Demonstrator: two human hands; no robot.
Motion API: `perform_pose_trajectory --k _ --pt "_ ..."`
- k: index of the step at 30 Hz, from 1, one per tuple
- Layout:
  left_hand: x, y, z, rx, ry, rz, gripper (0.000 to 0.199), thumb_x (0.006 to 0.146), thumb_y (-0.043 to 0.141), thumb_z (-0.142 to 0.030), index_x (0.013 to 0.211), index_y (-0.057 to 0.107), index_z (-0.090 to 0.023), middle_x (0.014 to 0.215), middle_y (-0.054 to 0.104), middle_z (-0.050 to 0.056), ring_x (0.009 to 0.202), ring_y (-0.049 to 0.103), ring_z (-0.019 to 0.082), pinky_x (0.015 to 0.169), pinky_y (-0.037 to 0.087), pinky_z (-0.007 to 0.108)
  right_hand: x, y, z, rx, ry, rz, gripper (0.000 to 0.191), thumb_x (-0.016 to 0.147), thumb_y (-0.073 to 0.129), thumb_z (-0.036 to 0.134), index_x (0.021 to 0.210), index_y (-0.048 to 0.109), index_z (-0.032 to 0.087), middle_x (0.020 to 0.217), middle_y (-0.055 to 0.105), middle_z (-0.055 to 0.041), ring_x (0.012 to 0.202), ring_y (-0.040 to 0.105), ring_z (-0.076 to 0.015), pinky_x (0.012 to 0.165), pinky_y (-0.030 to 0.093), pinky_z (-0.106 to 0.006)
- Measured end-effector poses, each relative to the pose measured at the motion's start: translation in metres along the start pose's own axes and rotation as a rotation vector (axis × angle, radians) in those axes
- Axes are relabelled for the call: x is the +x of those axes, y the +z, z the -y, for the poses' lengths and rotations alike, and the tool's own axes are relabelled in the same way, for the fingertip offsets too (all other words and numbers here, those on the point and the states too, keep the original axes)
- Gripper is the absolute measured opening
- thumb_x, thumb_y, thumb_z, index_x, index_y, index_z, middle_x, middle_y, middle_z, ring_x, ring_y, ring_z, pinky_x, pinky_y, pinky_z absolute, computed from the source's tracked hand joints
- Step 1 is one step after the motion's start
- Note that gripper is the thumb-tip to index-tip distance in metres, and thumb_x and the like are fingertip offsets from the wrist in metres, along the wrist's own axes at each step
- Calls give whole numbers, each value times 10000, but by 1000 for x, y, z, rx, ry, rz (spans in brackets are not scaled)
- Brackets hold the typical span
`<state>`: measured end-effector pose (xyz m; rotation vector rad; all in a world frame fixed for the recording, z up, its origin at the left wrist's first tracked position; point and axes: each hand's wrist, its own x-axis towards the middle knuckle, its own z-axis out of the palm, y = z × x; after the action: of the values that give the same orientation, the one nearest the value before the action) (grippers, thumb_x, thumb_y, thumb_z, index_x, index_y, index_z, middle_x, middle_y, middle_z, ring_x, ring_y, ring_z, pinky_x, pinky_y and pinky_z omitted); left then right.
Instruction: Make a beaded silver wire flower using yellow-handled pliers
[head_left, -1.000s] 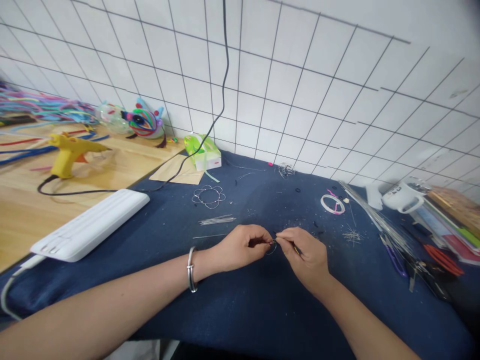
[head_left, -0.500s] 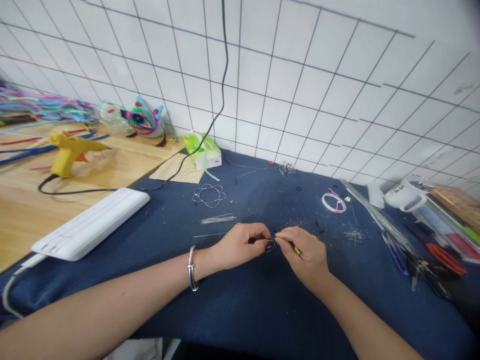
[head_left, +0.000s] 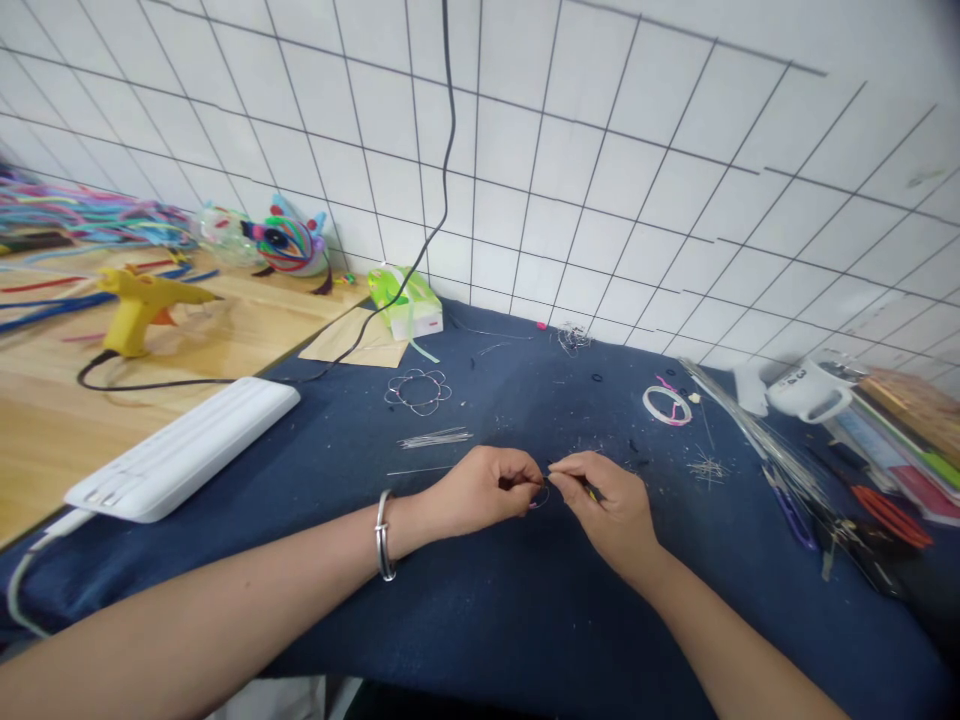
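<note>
2 bare hands meet above the blue-covered tabletop. The left hand grasps a small wire loop between thumb and forefinger; the loop hangs just below the fingertips, between both hands. The right hand has thumb and forefinger pressed together beside the loop; the pinched piece is too small to identify. 1 yellow item, mostly hidden, shows at the right palm. 1 bracelet encircles the left wrist.

Beyond the left hand lie 1 single wire, 1 bundle of straight wires and 1 flower-shaped wire piece. Short loose wires lie to the right, near 1 white ring.
</note>
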<state>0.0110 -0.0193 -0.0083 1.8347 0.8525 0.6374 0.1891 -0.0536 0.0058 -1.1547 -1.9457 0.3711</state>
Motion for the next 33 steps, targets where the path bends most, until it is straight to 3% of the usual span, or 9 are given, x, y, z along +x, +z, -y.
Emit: perform_pose_trajectory --k 5,8,12,14,18,21,25,29,33 --pt "1 2 2 -118 -29 15 121 750 466 -189 739 574 -135 606 565 -15 543 503 72 500 366 168 3 -1 1 6 36 62 133 824 494 253 860 618 218 794 630 2 732 580 -109 693 460 -238" --pt "2 0 1 -225 -74 5 120 749 484 -213 743 569 -129 627 579 -2 557 522 78 509 384 173 7 -7 -5 -69 38 147 206 817 506 318 982 581 222 871 615 -16 730 572 -110 690 469 -248" --pt "2 -6 -4 -235 -113 -71 154 762 496 -254 773 581 -127 586 582 -5 462 444 51 444 327 153 -1 -23 -28 -493 -8 232 476 741 560 456 1149 502 219 1103 546 -97 1001 507 -231 811 430 -407" --pt "2 -9 -6 -227 -121 -111 171 768 497 -273 797 586 -129 582 584 -9 418 382 36 409 282 147 -12 -29 -42 -716 -8 266 560 717 552 516 1181 485 209 1145 517 -135 1049 465 -294 784 415 -472" --pt "2 -12 -10 -233 -116 -135 186 778 495 -292 795 586 -131 582 575 -13 405 344 30 393 249 147 -36 -34 -59 -868 -81 299 442 802 479 409 1199 470 215 1145 510 -135 1031 463 -280 770 412 -437" --pt "2 -14 -12 -217 -103 -145 200 785 490 -303 783 589 -129 576 562 -14 416 357 33 402 266 148 -43 -33 -63 -885 -138 268 334 829 439 315 1123 522 181 978 552 -125 888 511 -241 711 426 -389" --pt "3 -15 -12 -192 -90 -135 211 791 487 -309 797 592 -126 593 568 -7 428 371 37 414 288 152 -38 -35 -63 -798 -103 201 202 831 410 247 912 568 151 817 537 -89 780 520 -204 680 441 -354" --pt "5 -14 -8 -198 -82 -135 209 797 481 -308 799 589 -129 591 568 -12 427 374 37 424 296 156 -24 -40 -47 -595 -72 242 152 838 434 275 878 535 170 841 535 -67 791 516 -177 683 457 -316" --pt "6 -14 -5 -181 -79 -139 202 805 472 -306 784 577 -134 582 559 -22 425 377 38 433 299 159 -9 -41 -19 -550 -193 205 203 818 486 308 945 531 156 900 523 -90 841 486 -198 753 428 -364"
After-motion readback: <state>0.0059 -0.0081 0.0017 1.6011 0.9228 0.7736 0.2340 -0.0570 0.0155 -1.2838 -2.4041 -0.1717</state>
